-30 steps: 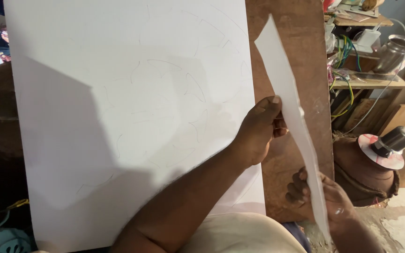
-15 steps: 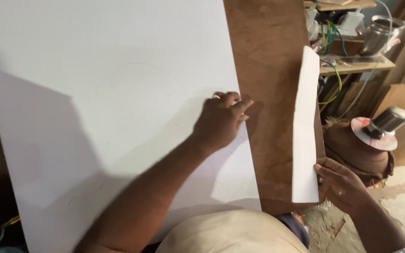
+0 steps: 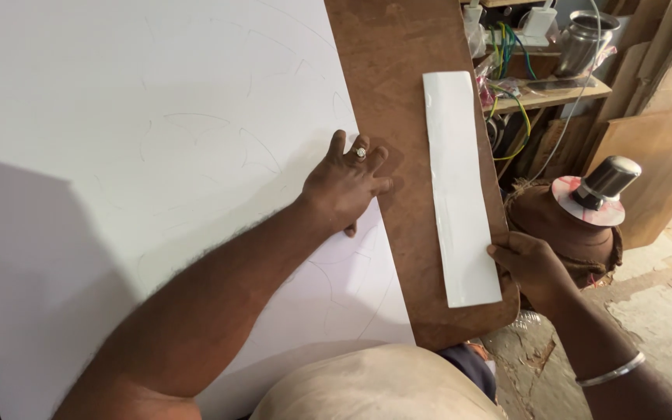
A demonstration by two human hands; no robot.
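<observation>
The white strip [image 3: 460, 187] lies flat on the brown bench [image 3: 398, 93], running lengthwise from twelve to six o'clock, just to the three o'clock side of the big white sheet [image 3: 141, 155]. My right hand [image 3: 532, 267] is at the strip's lower right edge, near the bench's rim; my fingers [image 3: 507, 253] are curled and the tips touch the strip's edge. Whether they pinch it, I cannot tell. That wrist carries a thin metal bangle [image 3: 610, 370], and the forearm comes in from five o'clock.

My left hand [image 3: 344, 187] rests palm down on the right edge of the sheet, fingers slightly spread and pointing toward one o'clock, a ring [image 3: 360, 153] on one of them. The arm stretches up from seven o'clock across the sheet, which bears faint curved pencil lines.

At three o'clock beyond the bench stands a brown pot [image 3: 561, 233] with a metal cup [image 3: 608, 179] upside down on top. At one o'clock, a shelf [image 3: 554, 93] holds tangled wires [image 3: 507, 47].
</observation>
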